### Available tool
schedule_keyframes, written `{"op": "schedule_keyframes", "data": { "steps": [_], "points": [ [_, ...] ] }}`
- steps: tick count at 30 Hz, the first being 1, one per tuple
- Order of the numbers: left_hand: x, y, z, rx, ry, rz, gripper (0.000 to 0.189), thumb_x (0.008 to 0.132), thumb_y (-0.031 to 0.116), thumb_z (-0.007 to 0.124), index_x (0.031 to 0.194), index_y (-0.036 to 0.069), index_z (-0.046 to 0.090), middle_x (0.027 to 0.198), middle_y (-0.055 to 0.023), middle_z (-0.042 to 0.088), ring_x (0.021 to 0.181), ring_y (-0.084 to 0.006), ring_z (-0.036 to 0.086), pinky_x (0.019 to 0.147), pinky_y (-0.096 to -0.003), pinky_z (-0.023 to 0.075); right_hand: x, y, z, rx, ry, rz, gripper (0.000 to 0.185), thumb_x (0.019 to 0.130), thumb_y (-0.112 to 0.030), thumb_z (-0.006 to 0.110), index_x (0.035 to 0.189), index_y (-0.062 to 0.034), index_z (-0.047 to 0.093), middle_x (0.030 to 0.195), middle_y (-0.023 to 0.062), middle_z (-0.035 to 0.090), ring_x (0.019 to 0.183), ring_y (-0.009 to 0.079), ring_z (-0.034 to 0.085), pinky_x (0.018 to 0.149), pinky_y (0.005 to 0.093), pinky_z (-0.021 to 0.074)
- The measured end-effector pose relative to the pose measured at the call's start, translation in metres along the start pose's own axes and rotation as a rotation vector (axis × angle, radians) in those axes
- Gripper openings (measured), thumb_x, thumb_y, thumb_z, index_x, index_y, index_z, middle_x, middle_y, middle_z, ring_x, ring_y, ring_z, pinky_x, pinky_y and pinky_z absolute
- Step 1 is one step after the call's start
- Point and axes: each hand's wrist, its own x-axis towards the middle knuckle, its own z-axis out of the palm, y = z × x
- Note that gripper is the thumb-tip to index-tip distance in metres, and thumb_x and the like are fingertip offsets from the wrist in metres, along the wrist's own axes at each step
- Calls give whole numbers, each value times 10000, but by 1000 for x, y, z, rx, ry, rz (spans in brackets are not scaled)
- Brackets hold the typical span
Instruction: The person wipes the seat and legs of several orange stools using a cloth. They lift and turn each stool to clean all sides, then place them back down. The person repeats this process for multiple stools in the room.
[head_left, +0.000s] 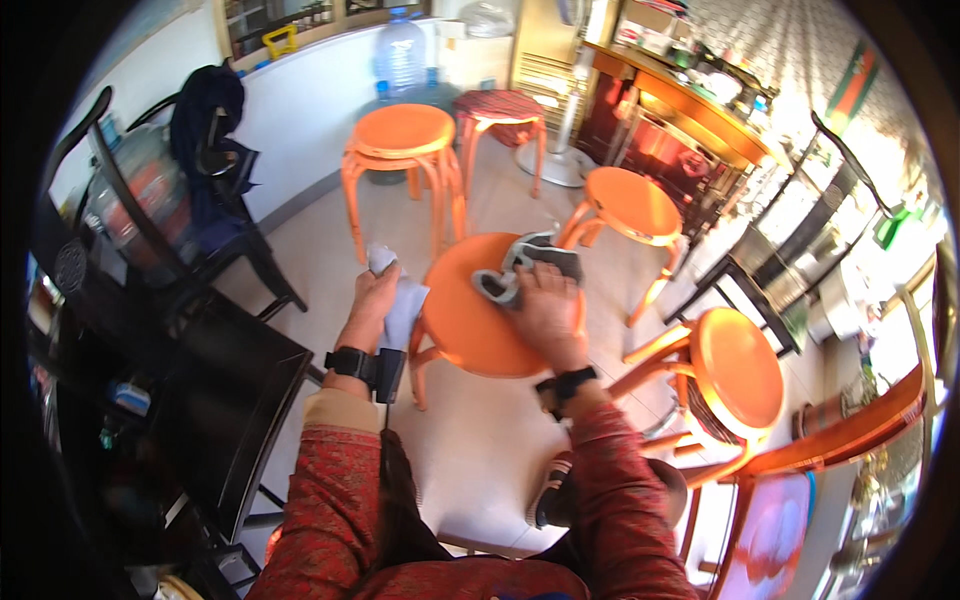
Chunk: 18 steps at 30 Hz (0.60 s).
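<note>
An orange round stool (472, 330) stands right in front of me, its seat facing up. My right hand (551, 307) lies on a dark grey cloth with a pale edge (555, 259), pressed onto the right part of that seat. The fingers are spread over the cloth, and part of it bunches into a loop beside them. Just left of the seat, my left hand (373, 296) is closed around a white cloth (403, 307) that hangs down beside the stool's edge. A black strap sits on each wrist.
Stacked orange stools (403, 131), another orange stool (634, 206) and one at the right (739, 371) surround the middle stool. A black chair (232, 405) stands at the left, another (765, 270) at the right. Behind are a wooden table (697, 112) and a large water bottle (401, 56).
</note>
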Motion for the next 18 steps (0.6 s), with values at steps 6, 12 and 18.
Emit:
{"op": "schedule_keyframes", "data": {
  "steps": [6, 12, 18],
  "points": [
    [-12, -13, 20, -54, -298, -96, 414, 996, 358, 608, 1014, -50, 676, 879, -76, 700, 743, -165, 667, 630, -348, 537, -45, -86, -4, 338, -63, -354, 502, 753, -319, 787, 1199, -126, 663, 1311, 124, 608, 1282, 326, 540, 1046, 474, 409],
    [0, -18, -2, -18, -265, -168, 370, 990, 346, 609, 968, -19, 664, 845, -80, 669, 724, -189, 646, 644, -364, 523, -47, 16, -34, 357, -204, -218, 527, 740, -171, 780, 1245, -135, 636, 1322, 137, 612, 1281, 348, 540, 1064, 498, 420],
    [-5, -15, 8, -72, -327, -243, 383, 1024, 364, 556, 948, 3, 659, 820, -68, 663, 705, -190, 649, 634, -348, 537, 34, 30, 14, -60, -208, 176, 568, 828, -418, 722, 1317, -147, 615, 1421, 117, 560, 1360, 327, 473, 1106, 524, 355]
  ]
}}
